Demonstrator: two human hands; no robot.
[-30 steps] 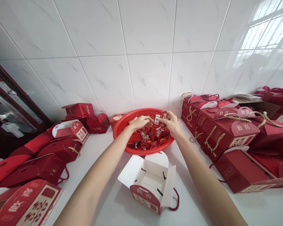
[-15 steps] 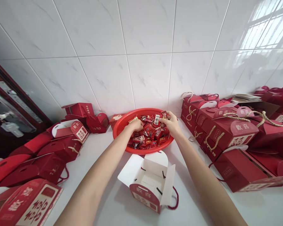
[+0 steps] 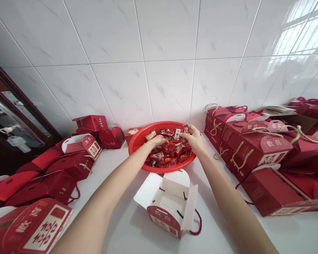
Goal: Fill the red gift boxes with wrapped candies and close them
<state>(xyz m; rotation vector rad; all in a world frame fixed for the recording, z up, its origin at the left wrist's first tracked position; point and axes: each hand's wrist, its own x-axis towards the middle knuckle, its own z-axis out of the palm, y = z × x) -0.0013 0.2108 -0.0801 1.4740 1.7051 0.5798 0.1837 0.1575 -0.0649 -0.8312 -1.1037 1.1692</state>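
Note:
A red plastic basket (image 3: pixel 163 170) full of red-wrapped sweets (image 3: pixel 172 150) stands against the tiled wall. My left hand (image 3: pixel 159 141) reaches into its middle, fingers bent down among the sweets; their tips are hidden. At the basket's right rim, my right hand (image 3: pixel 194 137) is closed on wrapped sweets, a white-labelled one (image 3: pixel 177 134) showing by the fingertips and a dark red one (image 3: pixel 185 128) above them. Nearer to me, an open red gift box (image 3: pixel 164 220) with white inner flaps stands between my forearms. Its inside holds only the ends of its dark red cord.
Red gift boxes (image 3: pixel 69 162) crowd the left side, by a dark door frame with keys (image 3: pixel 17 139). More boxes with rope handles (image 3: pixel 257 144) are stacked on the right. A small red box (image 3: pixel 132 134) sits behind the basket.
My left hand has moved right, deeper toward the basket's middle, uncovering a yellowish packet at the left. My right hand stays at the right rim. The view has shifted slightly.

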